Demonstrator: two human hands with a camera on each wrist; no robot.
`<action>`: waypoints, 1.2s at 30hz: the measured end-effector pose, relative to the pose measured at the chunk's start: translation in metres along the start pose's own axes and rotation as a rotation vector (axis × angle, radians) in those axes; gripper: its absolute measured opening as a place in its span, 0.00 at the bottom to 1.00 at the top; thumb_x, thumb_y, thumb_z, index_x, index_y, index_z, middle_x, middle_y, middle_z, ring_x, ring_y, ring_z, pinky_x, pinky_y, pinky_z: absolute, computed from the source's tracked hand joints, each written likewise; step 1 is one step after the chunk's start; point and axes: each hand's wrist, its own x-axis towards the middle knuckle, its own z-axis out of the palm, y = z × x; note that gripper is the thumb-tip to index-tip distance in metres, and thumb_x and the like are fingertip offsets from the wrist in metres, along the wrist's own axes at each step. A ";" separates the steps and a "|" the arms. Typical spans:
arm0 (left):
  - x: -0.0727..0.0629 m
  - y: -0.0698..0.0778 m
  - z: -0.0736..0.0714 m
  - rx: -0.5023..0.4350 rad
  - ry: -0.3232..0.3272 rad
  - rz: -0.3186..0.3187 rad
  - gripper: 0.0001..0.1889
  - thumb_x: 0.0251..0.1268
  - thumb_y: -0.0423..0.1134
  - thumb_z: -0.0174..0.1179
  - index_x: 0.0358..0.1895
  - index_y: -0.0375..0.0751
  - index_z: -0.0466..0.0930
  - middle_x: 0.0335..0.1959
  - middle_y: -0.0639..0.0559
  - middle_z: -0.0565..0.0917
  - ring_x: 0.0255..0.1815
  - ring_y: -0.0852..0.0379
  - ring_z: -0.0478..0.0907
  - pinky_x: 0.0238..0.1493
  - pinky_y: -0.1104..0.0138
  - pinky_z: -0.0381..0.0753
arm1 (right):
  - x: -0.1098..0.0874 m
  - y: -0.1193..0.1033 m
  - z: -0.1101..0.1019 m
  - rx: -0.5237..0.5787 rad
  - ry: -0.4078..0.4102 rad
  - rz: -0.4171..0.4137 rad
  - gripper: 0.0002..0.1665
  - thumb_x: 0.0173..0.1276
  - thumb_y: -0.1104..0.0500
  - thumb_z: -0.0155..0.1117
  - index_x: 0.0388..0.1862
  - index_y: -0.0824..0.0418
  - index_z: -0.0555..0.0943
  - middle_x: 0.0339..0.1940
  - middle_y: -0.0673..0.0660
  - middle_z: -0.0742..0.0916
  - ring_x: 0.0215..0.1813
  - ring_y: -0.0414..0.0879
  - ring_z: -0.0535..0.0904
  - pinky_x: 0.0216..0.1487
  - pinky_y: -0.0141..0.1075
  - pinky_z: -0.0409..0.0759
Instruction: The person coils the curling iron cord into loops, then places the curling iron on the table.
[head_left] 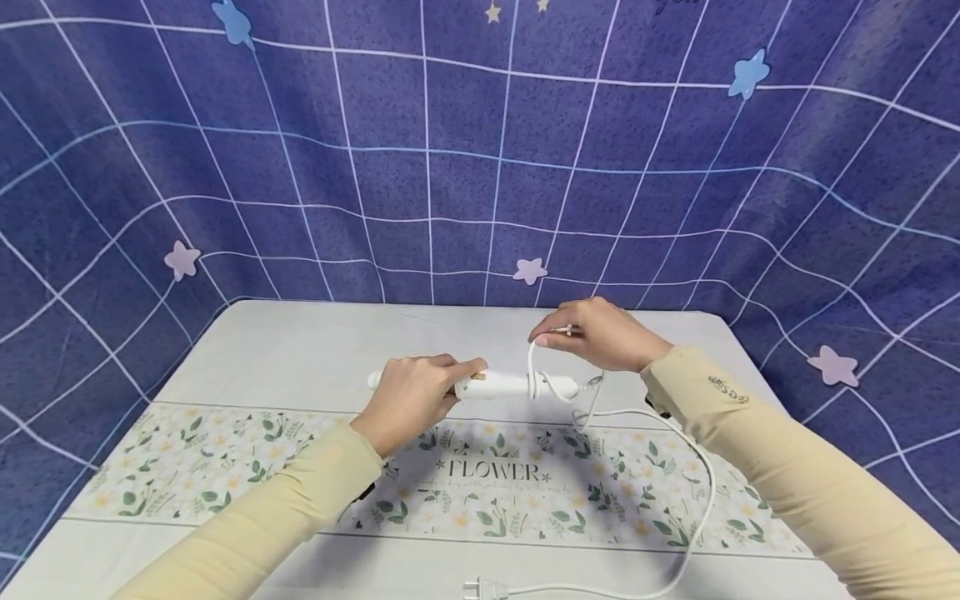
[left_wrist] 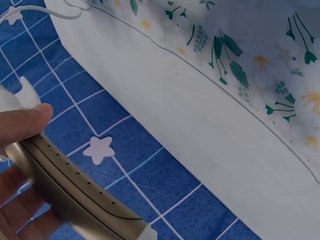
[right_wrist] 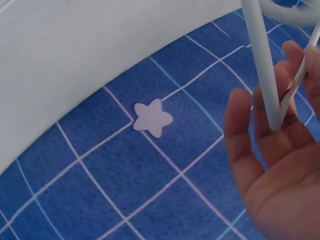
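Note:
My left hand (head_left: 412,396) grips a white hair iron (head_left: 495,385) by its gold-coloured barrel, holding it level above the table. In the left wrist view, the thumb lies near a white lever and the fingers curl under the gold barrel (left_wrist: 75,182), which has a row of small holes. The white power cord (head_left: 705,487) loops around the handle near its right end. To the right of the handle, my right hand (head_left: 603,333) pinches a stretch of this cord, raised above the handle. In the right wrist view, the cord (right_wrist: 262,65) bends sharply at the fingers.
The cord runs down the right side of the table to a two-pin plug (head_left: 489,590) at the front edge. A white tablecloth (head_left: 300,350) with a flower-printed band covers the table. Behind hangs a blue curtain (head_left: 465,192) with gridlines and stars.

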 end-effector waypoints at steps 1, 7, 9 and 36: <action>0.000 0.000 0.000 -0.011 0.011 0.004 0.30 0.44 0.29 0.78 0.55 0.53 0.86 0.33 0.54 0.89 0.21 0.58 0.82 0.16 0.65 0.76 | 0.000 0.002 0.000 0.028 -0.014 0.016 0.12 0.76 0.53 0.63 0.51 0.51 0.89 0.49 0.50 0.89 0.45 0.42 0.84 0.50 0.45 0.82; 0.000 -0.001 0.003 -0.032 0.030 -0.004 0.29 0.46 0.28 0.75 0.56 0.52 0.86 0.35 0.54 0.90 0.19 0.58 0.81 0.15 0.67 0.73 | 0.001 0.015 0.001 0.243 -0.134 0.072 0.15 0.80 0.54 0.57 0.58 0.51 0.86 0.52 0.53 0.88 0.42 0.47 0.82 0.45 0.45 0.82; -0.001 -0.002 0.002 -0.035 0.025 -0.012 0.30 0.47 0.28 0.76 0.57 0.52 0.85 0.36 0.53 0.90 0.20 0.57 0.82 0.15 0.67 0.74 | 0.002 0.019 0.003 0.311 -0.178 0.072 0.16 0.81 0.54 0.56 0.60 0.52 0.85 0.43 0.55 0.86 0.36 0.49 0.79 0.38 0.43 0.80; 0.008 -0.003 -0.016 -0.206 0.006 -0.209 0.27 0.52 0.40 0.78 0.58 0.58 0.84 0.40 0.51 0.91 0.27 0.53 0.86 0.27 0.54 0.83 | -0.018 0.065 0.035 1.040 -0.126 0.133 0.19 0.79 0.68 0.46 0.42 0.55 0.84 0.28 0.49 0.79 0.34 0.40 0.76 0.48 0.35 0.81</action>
